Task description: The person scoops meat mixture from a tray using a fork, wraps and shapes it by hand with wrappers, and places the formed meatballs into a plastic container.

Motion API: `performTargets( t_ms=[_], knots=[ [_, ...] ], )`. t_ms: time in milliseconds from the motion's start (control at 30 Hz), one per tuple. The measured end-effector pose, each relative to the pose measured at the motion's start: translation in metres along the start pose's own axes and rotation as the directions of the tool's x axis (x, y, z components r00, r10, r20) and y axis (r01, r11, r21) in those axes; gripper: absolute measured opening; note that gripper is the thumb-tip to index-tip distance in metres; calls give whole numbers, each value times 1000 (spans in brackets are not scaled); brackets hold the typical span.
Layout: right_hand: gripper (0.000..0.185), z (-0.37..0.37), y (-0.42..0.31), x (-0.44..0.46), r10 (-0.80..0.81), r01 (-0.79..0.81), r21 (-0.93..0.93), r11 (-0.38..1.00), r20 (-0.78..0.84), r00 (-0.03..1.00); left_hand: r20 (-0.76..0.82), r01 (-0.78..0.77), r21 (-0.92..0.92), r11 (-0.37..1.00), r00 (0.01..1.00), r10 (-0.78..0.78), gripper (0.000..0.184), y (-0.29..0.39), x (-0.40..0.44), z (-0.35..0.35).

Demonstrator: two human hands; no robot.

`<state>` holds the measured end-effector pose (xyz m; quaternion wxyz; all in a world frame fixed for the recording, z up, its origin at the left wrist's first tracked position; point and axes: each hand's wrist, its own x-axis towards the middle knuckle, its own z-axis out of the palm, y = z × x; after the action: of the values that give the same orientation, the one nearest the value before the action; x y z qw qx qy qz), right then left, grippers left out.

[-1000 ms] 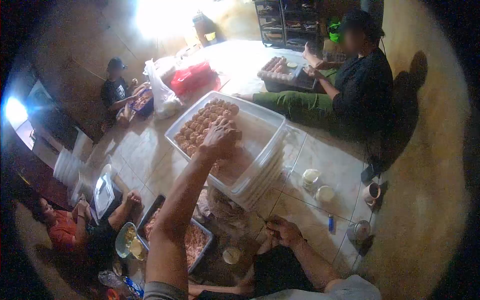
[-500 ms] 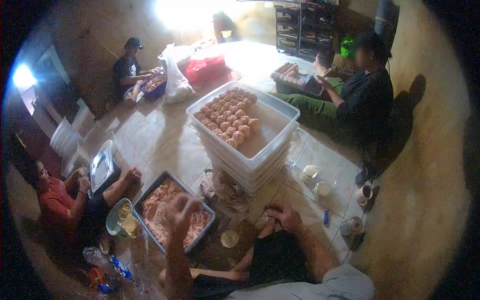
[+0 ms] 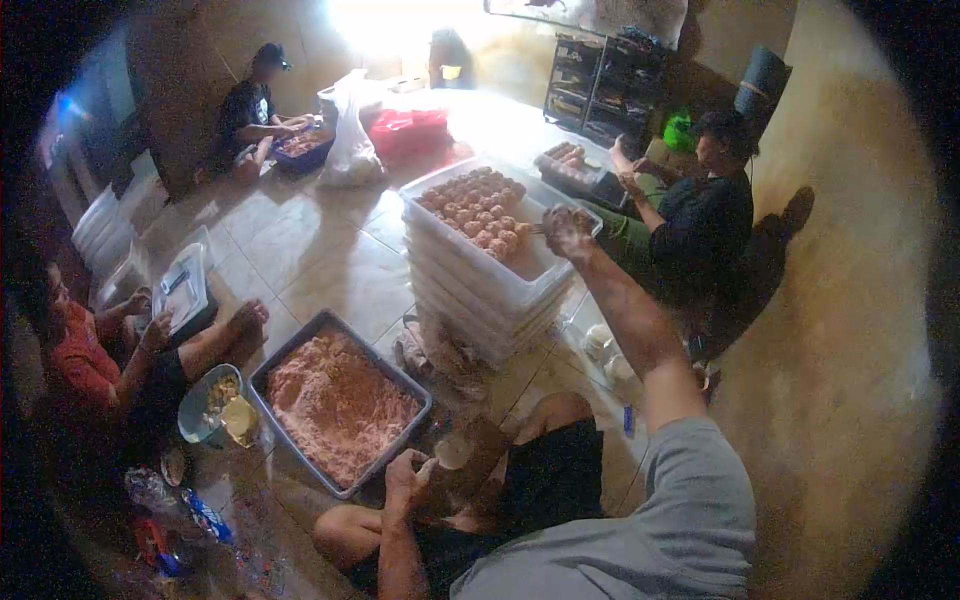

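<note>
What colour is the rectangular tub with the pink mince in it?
The tub is dull blue-grey, seen best in the head view.

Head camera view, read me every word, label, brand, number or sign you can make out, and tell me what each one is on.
No text is legible.
Dark T-shirt of the person at the back: pale chest print, too blurred.
Blue-and-white packet at lower left: markings too small and blurred.
Pale panel at the top edge: dark marks, cut off, unreadable.
Stacked tubs: no lettering I can make out.
</note>
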<state>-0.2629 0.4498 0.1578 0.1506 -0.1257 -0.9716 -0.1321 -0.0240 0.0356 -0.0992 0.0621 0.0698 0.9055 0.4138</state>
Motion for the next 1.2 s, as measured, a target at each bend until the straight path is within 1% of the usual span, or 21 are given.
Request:
performTargets(
  t_ms=[67, 200, 267, 300, 367, 433, 467, 533, 567, 633, 700, 733, 767, 833, 900, 933, 1000, 1067, 1100, 1167, 1200],
  knots=[
    [25, 49, -1, 19, -248, 243, -60, 968, -92, 964, -24, -20, -114, 993, 1000, 17, 26, -2, 1, -2],
    [30, 18, -8, 20, -183, 184, 4, 983, 111, 977, -82, -99, -127, 987, 993, 89, 28, -23, 1, 8],
    [35, 31, 4, 35, -98, 146, -136, 980, 307, 947, -33, -77, 0, 997, 996, 77, 31, -18, -1, 8],
    [35, 27, 7, 33, -106, 154, -137, 978, 306, 946, -39, -71, -3, 997, 997, 71, 31, -16, -1, 7],
    [34, 17, 12, 22, -54, 65, -90, 994, 128, 990, 64, -7, -92, 996, 998, 13, 33, -11, -1, 8],
    [37, 48, 30, 20, -225, 173, -282, 944, -165, 960, 69, 0, -45, 999, 998, 3, 33, -9, -3, 12],
    [28, 37, 27, 22, -233, 161, -198, 967, -432, 871, 77, -3, 10, 1000, 997, 2, 33, -10, -3, 14],
    [23, 19, 12, 22, -159, 225, 48, 973, -568, 807, 74, -46, 80, 996, 996, 40, 32, -20, 4, 23],
    [20, -15, -7, 11, -142, 253, 201, 946, -444, 885, 80, -99, 156, 983, 993, 87, 32, -23, 2, 28],
    [12, -86, -58, -41, -245, 478, 580, 659, -436, 866, 74, -88, 192, 977, 994, 75, 31, 1, 7, 26],
    [12, -101, -102, -87, -463, 604, 586, 540, -392, 795, 105, -113, 132, 985, 990, 99, 27, -1, 19, 29],
    [12, -101, -122, -99, -597, 700, 571, 429, -402, 694, -20, -120, 125, 985, 992, 124, 25, -8, 27, 40],
    [16, -87, -142, -107, -742, 725, 568, 390, -272, 613, -147, -139, 126, 982, 977, 157, 24, -18, 32, 45],
    [18, -51, -184, -134, -795, 797, 489, 353, -293, 531, -102, -66, 21, 998, 993, 68, 23, -20, 27, 22],
    [23, 9, -214, -141, -773, 822, 375, 429, -317, 549, 13, 54, -166, 985, 999, -53, 23, -35, 19, 21],
    [23, 24, -230, -138, -784, 823, 376, 426, -302, 543, -13, 65, -49, 997, 998, -66, 25, -26, 8, 16],
    [30, 47, -264, -124, -838, 791, 277, 546, 151, 525, -44, 78, 65, 995, 996, -75, 27, -27, -5, 23],
    [31, 81, -286, -117, -852, 821, 230, 522, 173, 494, -9, 58, -237, 970, 998, -62, 27, -54, -9, 63],
    [33, 88, -298, -114, -864, 848, 184, 497, 192, 465, -17, 55, -240, 969, 998, -61, 27, -42, -9, 62],
    [25, 67, -320, -129, -826, 806, 189, 560, 200, 527, -62, -11, 168, 986, 998, 22, 18, 2, 2, 62],
    [27, 72, -331, -133, -850, 857, 40, 514, 156, 503, -79, -6, 167, 986, 997, 19, 18, 6, 6, 69]
  ],
)
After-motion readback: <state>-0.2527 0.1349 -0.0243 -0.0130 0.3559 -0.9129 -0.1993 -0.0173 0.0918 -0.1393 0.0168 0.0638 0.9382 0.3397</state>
